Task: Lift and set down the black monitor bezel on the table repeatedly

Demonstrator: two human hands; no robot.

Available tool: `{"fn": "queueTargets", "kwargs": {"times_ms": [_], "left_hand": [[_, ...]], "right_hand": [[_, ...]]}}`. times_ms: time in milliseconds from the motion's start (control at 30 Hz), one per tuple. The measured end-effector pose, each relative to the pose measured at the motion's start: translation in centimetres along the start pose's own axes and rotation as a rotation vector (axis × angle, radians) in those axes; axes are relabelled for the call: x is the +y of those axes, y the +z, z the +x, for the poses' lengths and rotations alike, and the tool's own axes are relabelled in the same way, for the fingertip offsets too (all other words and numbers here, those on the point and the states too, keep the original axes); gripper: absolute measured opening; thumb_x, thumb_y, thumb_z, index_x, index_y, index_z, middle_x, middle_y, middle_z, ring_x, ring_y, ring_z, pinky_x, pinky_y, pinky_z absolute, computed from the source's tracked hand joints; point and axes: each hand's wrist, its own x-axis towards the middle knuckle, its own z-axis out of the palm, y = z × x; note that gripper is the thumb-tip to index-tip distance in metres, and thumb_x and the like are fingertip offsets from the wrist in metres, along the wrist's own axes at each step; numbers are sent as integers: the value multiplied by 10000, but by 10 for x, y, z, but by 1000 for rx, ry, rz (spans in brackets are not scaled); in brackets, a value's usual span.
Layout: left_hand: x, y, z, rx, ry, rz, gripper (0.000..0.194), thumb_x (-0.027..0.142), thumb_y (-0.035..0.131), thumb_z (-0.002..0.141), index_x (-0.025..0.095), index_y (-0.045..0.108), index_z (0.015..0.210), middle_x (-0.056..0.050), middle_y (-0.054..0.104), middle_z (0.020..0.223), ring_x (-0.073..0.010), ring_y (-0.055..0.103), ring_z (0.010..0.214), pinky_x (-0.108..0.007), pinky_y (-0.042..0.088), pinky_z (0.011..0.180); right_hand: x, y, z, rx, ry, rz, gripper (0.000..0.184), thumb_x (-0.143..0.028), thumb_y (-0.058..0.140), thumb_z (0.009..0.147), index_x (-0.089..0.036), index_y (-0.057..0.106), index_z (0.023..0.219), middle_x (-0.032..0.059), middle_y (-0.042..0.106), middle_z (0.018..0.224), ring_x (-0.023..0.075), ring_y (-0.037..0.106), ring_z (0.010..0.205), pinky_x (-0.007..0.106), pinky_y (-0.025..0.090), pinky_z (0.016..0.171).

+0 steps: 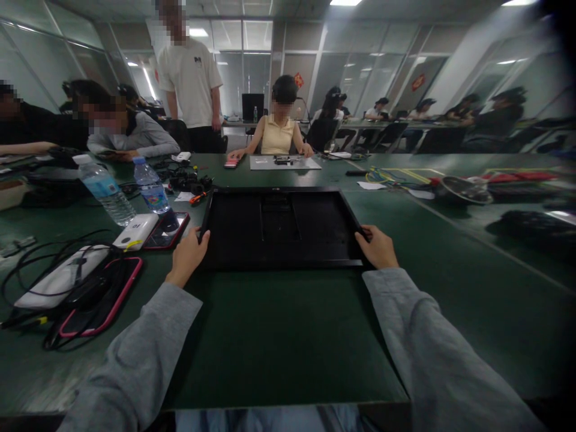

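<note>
A large black flat panel (pixel 282 225), like the back shell of a monitor, lies face down on the green table (pixel 279 336) straight ahead of me. My left hand (pixel 189 255) grips its near left corner, thumb on top. My right hand (pixel 377 247) holds the near right corner, fingers curled round the edge. Both arms are in grey sleeves.
To my left lie two water bottles (pixel 108 192), a white power bank (pixel 135 231), phones in red cases (pixel 96 300) and tangled black cables. A person in yellow (pixel 276 135) sits opposite at a grey mat (pixel 284 162). Other people sit and stand at the left. Yellow cables and a dark dish (pixel 461 189) lie at right.
</note>
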Motion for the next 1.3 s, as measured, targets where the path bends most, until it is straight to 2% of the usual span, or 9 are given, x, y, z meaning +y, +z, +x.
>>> {"fn": "queueTargets", "kwargs": {"times_ms": [233,333,433,500,567,733,833,1100,1300], "left_hand": [[0,6,0,49,-14,-42,569,515,377,1000,148,480,1423,-207,721,1137,-402,682,1096,-536,515,913],[5,7,-5,250,64,-71,583,434,399,998,102,412,1477,-230,664,1263,-383,630,1196,-538,485,980],[17,5,-14,497,203,-96,618,445,387,1002,91,385,1508,-253,516,1461,-376,489,1364,-558,405,1078],[27,4,-22,578,301,-120,652,470,387,1006,88,357,1534,-250,468,1507,-367,429,1410,-553,352,1125],[39,5,-31,600,400,-114,669,479,386,1012,91,330,1555,-238,442,1536,-360,406,1424,-547,310,1152],[59,17,-52,492,593,-73,669,498,381,1020,126,320,1574,-212,439,1554,-335,399,1433,-535,275,1177],[61,26,-56,368,652,-23,665,514,362,1026,128,335,1567,-195,450,1552,-314,419,1422,-511,324,1160],[60,33,-54,154,624,99,671,507,356,1022,139,320,1581,-158,429,1588,-296,424,1440,-489,372,1163],[61,33,-52,86,622,137,594,489,384,1009,194,469,1518,-113,454,1587,-319,390,1473,-536,335,1191]], "right_hand": [[-3,0,0,5,-10,9,438,-425,578,853,-155,681,1182,138,734,1005,252,685,883,447,553,883],[-10,-7,1,111,-70,7,488,-414,531,870,-118,632,1245,155,699,1027,250,657,874,467,538,899],[-30,-14,-1,312,-135,-46,520,-395,487,890,-91,570,1304,194,640,1122,293,611,1022,519,491,960],[-50,-15,-7,383,-158,-68,531,-405,471,911,-104,530,1345,208,591,1204,320,558,1142,550,460,989],[-76,-11,-18,385,-204,-67,556,-435,458,938,-133,477,1404,211,532,1304,336,485,1258,573,427,1026],[-140,10,-54,216,-356,-24,636,-488,389,998,-179,303,1547,214,414,1453,336,402,1368,575,379,1074],[-161,20,-71,94,-416,13,643,-481,344,1021,-225,200,1594,192,401,1487,309,390,1394,545,376,1086],[-161,34,-80,-56,-489,-135,626,-398,350,1020,-154,245,1587,206,448,1471,311,416,1382,519,375,1102],[-160,37,-78,-161,-493,-142,587,-411,336,1017,-169,346,1552,193,520,1430,322,482,1337,524,428,1064]]}}
